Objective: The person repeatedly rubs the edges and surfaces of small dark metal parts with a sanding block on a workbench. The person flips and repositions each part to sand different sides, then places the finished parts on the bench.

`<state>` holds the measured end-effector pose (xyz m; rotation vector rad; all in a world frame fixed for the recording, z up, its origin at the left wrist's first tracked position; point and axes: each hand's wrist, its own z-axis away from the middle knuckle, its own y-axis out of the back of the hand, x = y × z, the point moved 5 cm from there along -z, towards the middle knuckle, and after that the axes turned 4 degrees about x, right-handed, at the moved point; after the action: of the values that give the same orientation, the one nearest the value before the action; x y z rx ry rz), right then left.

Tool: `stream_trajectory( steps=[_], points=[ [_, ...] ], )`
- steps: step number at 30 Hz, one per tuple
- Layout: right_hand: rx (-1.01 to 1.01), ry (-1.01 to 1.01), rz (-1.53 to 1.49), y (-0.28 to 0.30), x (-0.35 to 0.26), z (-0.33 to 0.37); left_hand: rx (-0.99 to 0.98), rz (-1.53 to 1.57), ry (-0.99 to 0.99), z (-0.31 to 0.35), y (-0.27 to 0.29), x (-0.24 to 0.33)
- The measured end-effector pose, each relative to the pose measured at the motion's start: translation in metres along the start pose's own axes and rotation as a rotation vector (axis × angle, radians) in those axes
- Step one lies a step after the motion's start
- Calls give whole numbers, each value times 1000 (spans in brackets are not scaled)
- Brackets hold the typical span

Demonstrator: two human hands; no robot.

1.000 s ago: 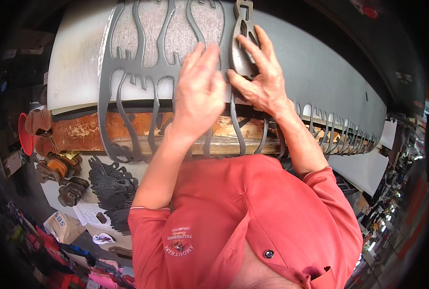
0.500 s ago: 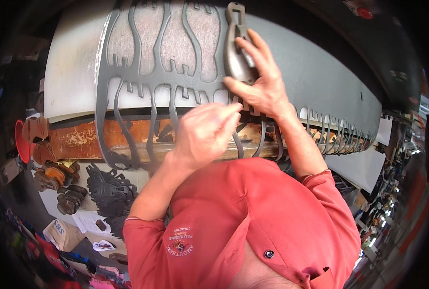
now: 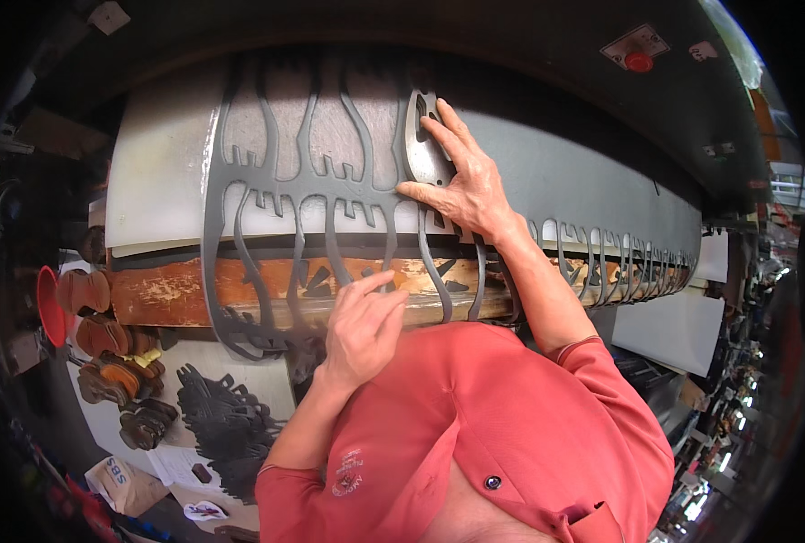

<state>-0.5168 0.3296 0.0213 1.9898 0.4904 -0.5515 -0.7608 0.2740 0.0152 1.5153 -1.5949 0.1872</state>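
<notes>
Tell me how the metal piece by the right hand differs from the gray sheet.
The metal piece is shiny; the gray sheet is matte. The metal piece is small; the gray sheet is far larger, partly cut into curving strips. Both have openings.

The person wears a coral-red, short-sleeved shirt (image 3: 547,416) with an open neck and a dark, shiny round button (image 3: 492,482). At nine o'clock from it sits a pale chest emblem (image 3: 348,472), probably stitched, though blurred. The right sleeve (image 3: 606,376), at one o'clock, has thin hem trim. The left hand (image 3: 364,330) and right hand (image 3: 466,185) are bare.
</notes>
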Motion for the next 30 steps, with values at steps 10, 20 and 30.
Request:
stream_trajectory(
  steps=[10,20,30],
  points=[
    [405,270,52,39,-54,26,86,-232,-86,8,-24,-7],
    [367,794,-171,9,-215,-63,-87,-390,-122,-1,-54,-46],
    [123,-125,-332,9,-46,42,149,-164,54,-23,-49,-57]
  ],
)
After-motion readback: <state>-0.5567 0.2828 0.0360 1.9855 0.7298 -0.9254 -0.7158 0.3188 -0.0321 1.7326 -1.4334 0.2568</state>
